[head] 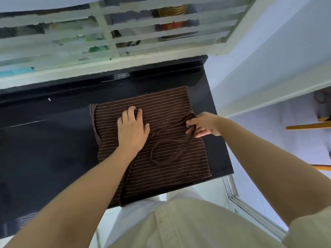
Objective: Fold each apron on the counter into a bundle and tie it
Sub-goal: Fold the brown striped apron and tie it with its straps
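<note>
Dark, glossy table (53,140) below a white barred window (107,33); pale blue wall to the right; cream shirt (188,226) at the bottom of view.

On the right end of the table, spread nearly flat: 1 brown apron (161,172); thin pale stripes, soft woven cloth, roughly rectangular; layered edge at the left, so seemingly doubled over already; near corner apparently reaching past the front edge.

Left grip (132,129) flat on the cloth, fingers straight and slightly spread; pressing down, holding nothing. Right grip (202,125) at the apron's right side, closed in a pinch on the tie strap (168,152); narrow, dark brown, limp; the rest lying in loose loops across the stripes between the 2 grips.

Judged an early step: cloth pinned in place, strap taken up for sorting; no bundle yet, no knot; only 1 apron in view.

Next move, probably: draw the strap clear of the panel or lay it straight along 1 side, then fold or roll the cloth into a narrow bundle; calls for steady pressure from the left grip against sliding on the slick surface, and for keeping enough free strap to wrap and tie. Thin cloth likely to crease easily and hold a fold; loops liable to tangle if dragged.
</note>
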